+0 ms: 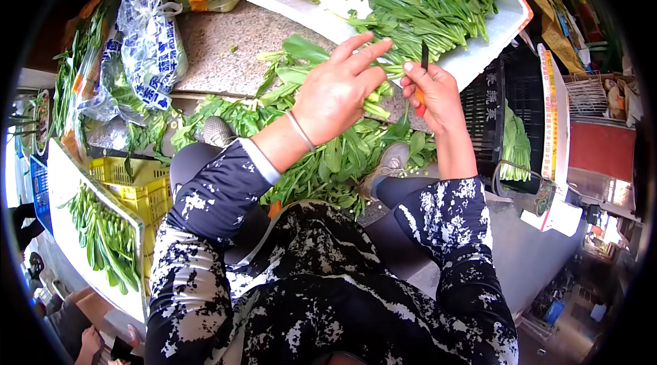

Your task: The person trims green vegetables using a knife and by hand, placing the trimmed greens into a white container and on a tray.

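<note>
My left hand is closed around green leafy stalks, whose cut ends stick out below its fingers. Close to its right, my right hand grips a small knife with an orange-red handle and a dark blade pointing up. The right thumb is near the stalks between the hands. Just behind both hands, a white foam box holds a pile of leafy greens and a few leaf scraps. More loose greens lie on the ground below my hands.
Bagged vegetables lie at the upper left. A white foam tray with greens leans by yellow crates. On the right stands a black crate near another bunch of greens. Part of another person shows at the lower left.
</note>
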### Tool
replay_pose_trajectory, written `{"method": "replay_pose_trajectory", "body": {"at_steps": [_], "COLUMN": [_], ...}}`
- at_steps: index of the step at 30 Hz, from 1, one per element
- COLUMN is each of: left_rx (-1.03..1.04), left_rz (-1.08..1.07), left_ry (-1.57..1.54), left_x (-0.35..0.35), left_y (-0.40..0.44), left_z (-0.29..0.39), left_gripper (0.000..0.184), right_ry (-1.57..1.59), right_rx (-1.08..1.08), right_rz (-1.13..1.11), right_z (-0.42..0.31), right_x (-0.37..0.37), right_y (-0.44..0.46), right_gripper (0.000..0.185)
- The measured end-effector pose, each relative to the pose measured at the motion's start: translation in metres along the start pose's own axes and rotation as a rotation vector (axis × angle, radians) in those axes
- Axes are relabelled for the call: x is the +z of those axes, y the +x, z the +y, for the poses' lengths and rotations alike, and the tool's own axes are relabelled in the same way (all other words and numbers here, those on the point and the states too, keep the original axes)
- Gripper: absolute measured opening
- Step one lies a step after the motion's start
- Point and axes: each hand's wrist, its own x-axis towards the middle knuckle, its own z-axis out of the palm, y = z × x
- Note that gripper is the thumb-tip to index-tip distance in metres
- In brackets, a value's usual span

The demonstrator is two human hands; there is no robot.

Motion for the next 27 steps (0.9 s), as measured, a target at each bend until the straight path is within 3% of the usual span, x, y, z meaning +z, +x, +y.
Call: {"method": "replay_pose_trajectory", "body": {"at_steps": [2,4,6,9,11,14,16,24,27], "left_rx": [0.007,-0.284,-0.294,-0.586,-0.572,-0.492,-0.602,-0.678,-0.731], "left_rz": [0.067,-0.131,-0.083,-0.053,-0.048,-0.077,-0.119,-0.092,-0.091], "left_ry": [0.016,-0.113,-0.178,-0.528,-0.529,-0.505,-0.741,-0.890,-0.897], "left_x": [0.007,0.005,0.005,0.007,0.007,0.002,0.005,0.008,0.005], "left_y": [-0.003,-0.006,-0.004,-0.006,-0.008,-0.007,-0.007,-0.007,-0.006], "left_z": [-0.005,-0.008,-0.010,-0.015,-0.020,-0.013,-0.008,-0.015,-0.019], "left_gripper": [0.019,0.018,0.016,0.017,0.018,0.020,0.021,0.023,0.022], "right_ry": [0.010,0.019,0.071,-0.058,-0.121,-0.229,-0.059,0.085,0.210], "right_rx": [0.003,-0.003,-0.099,-0.215,-0.271,-0.243,-0.064,-0.086,-0.133], "right_rz": [-0.060,-0.113,-0.133,-0.030,0.027,-0.056,-0.108,-0.155,-0.333], "right_z": [-0.001,0.000,-0.001,0.002,0.008,0.014,0.009,0.010,0.008], "right_x": [0.012,0.017,0.018,0.019,0.017,0.015,0.021,0.021,0.020], "right_y": [-0.010,-0.015,-0.016,-0.016,-0.013,-0.011,-0.020,-0.024,-0.029], "right_gripper": [0.023,0.024,0.024,0.024,0.024,0.024,0.023,0.033,0.035]}}
